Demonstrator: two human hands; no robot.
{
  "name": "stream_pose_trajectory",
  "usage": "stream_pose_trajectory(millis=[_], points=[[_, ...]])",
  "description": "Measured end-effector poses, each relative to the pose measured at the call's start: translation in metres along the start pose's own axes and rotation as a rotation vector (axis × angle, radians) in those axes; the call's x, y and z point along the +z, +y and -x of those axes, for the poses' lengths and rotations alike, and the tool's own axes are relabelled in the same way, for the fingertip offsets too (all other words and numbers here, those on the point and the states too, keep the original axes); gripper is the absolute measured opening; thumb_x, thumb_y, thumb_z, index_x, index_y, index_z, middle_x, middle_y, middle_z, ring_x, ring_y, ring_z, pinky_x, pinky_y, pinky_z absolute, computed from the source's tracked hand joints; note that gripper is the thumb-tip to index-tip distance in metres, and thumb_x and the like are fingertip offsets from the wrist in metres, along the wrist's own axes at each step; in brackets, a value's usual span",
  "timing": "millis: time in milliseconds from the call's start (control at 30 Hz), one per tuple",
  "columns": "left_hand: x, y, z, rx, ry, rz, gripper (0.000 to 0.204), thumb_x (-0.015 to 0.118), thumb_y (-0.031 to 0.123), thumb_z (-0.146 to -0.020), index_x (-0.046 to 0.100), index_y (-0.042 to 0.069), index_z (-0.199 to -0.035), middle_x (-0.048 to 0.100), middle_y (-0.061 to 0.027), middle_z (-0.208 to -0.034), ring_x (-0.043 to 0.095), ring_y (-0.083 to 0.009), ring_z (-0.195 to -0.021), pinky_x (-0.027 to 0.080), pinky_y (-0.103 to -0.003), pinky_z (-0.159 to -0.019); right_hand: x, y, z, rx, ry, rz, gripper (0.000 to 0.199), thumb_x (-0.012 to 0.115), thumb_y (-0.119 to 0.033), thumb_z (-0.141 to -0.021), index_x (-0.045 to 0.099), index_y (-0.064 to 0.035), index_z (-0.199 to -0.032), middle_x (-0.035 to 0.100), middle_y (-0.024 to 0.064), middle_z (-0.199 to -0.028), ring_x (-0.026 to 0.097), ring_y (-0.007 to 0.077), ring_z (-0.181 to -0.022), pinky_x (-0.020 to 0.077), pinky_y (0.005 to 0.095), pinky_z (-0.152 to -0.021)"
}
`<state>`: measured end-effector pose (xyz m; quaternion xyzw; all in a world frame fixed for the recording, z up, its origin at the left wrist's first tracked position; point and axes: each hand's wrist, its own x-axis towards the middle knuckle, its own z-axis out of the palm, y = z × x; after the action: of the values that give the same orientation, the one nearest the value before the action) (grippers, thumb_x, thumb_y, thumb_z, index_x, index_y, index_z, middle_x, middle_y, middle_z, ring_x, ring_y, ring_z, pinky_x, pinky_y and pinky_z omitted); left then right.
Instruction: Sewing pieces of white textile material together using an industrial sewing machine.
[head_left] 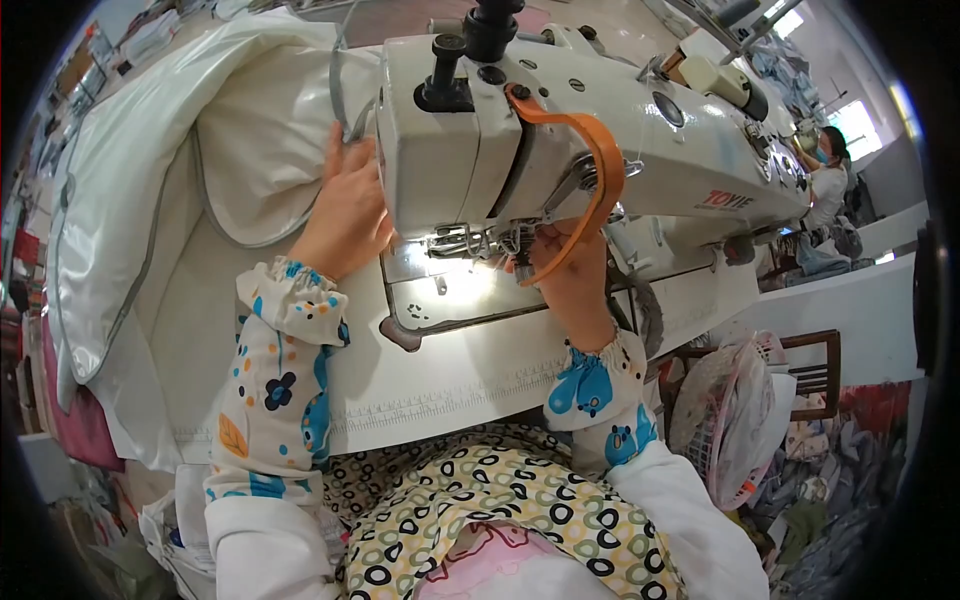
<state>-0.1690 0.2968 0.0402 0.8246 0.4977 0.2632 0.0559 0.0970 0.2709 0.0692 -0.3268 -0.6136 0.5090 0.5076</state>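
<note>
My left hand [345,215] lies flat and open, palm down, on the white satin quilted cover with grey piping [150,180], its fingertips up against the left face of the cream-coloured industrial sewing machine head [560,130]; nothing is pinched in that grip, it only presses the fabric. My right hand [570,275] reaches up under the machine arm, just right of the lit needle and presser foot [478,243]; whether its grip is closed on anything I cannot tell, since the fingers are hidden by the machine and by a flat orange strap looped off the machine head [590,165], which crosses in front of the knuckles. Below the needle the bright metal throat plate [455,295] shines under the machine lamp, and no fabric shows on it; the cover sits to the left of the plate, bunched and draped across the white tabletop [460,375] and hanging over its left edge. Both forearms wear white sleeve covers with blue, orange and black prints [280,380], and an apron with black and yellow ring pattern [480,500] shows at the lower edge. To the right of the tabletop stands a pink plastic basket lined with a clear bag [735,420] beside a dark wooden chair frame [810,365]. Far right, well apart, another person in a white top [828,180] sits at a bench.
</note>
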Motion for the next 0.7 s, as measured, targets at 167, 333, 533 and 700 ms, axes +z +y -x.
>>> stream_pose_trajectory(millis=[167,333,533,700], points=[[-0.006,0.005,0.001,0.012,0.04,-0.04,0.059,0.073,0.006,-0.066,0.062,0.003,-0.123,0.064,-0.0124,-0.114,0.045,-0.0347,-0.13,0.009,-0.063,-0.119,0.008,-0.018,0.001,0.03,0.064,0.124,0.004,0.061,-0.001,-0.093,0.061,0.0029,-0.093,0.065,0.0046,-0.077,0.061,0.0089,-0.063,0.0491,0.0238,-0.057],[-0.015,0.011,0.006,0.054,0.198,-0.124,0.036,0.071,0.007,-0.07,0.063,0.004,-0.105,0.065,-0.0071,-0.108,0.049,-0.0313,-0.127,0.013,-0.064,-0.117,0.006,-0.023,0.008,-0.052,0.068,0.137,0.004,0.06,0.001,-0.092,0.063,0.0022,-0.094,0.064,0.0034,-0.076,0.059,0.0088,-0.065,0.0462,0.0242,-0.057],[-0.034,0.027,0.027,-0.065,0.32,-0.121,0.014,0.067,0.006,-0.077,0.058,0.007,-0.087,0.066,-0.0048,-0.109,0.049,-0.0332,-0.128,0.018,-0.063,-0.116,-0.009,-0.07,0.048,-0.028,0.131,0.754,0.016,0.066,-0.005,-0.091,0.067,0.0019,-0.105,0.07,0.01,-0.085,0.066,0.0154,-0.071,0.0515,0.0305,-0.064],[-0.046,-0.004,0.057,-0.182,0.29,0.136,0.01,0.069,0.007,-0.077,0.06,0.005,-0.081,0.068,-0.0068,-0.115,0.047,-0.0367,-0.13,0.021,-0.053,-0.117,-0.051,-0.089,0.091,0.0,-0.003,1.419,0.026,0.066,-0.008,-0.087,0.063,0.0001,-0.112,0.068,0.0173,-0.094,0.067,0.0351,-0.081,0.0534,0.0404,-0.072]])
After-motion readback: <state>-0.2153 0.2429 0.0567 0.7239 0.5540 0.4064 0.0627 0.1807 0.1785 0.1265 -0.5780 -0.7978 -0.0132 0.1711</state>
